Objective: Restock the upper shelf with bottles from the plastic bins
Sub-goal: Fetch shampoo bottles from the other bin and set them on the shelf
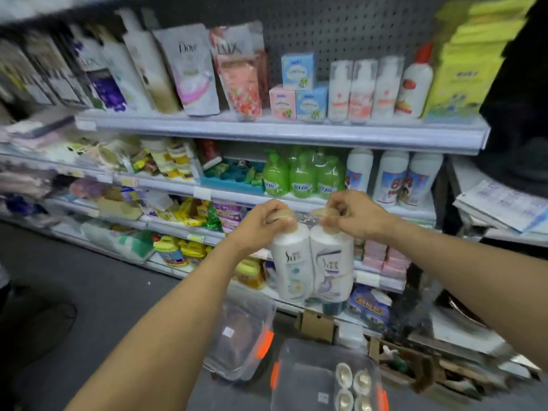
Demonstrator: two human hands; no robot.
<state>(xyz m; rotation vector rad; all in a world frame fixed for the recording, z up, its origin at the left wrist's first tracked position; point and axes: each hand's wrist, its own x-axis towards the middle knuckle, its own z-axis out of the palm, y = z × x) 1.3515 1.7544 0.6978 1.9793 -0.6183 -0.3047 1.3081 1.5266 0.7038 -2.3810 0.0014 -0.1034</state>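
Both hands are up in front of the shelving, each gripping a bottle by its tan cap. The left hand (261, 222) is clamped over the cap of the left white bottle (292, 262), and the right hand (354, 213) pinches the cap of the right white bottle (332, 262). The two bottles hang side by side, touching, and look wrapped together in clear film as a twin pack, though it's a bit blurry so can't swear to it. They're held in mid-air, roughly level with the lower shelves and well below the upper shelf (281, 133).

That upper shelf already carries refill pouches like the Dove pouch (189, 69) and the Lux pouch (240, 72), then small soap boxes (298, 90), white pump bottles (364, 90) and a yellow-green pack (462, 69) at the far right end. One shelf down sit green hand-soap bottles (302, 173) and white jugs (394, 178).

Down on the floor below the arms are two clear plastic bins with orange latches: the left bin (240, 336) looks tipped and see-through, the right bin (305, 378) has a few more bottle caps (353, 387) showing from above.
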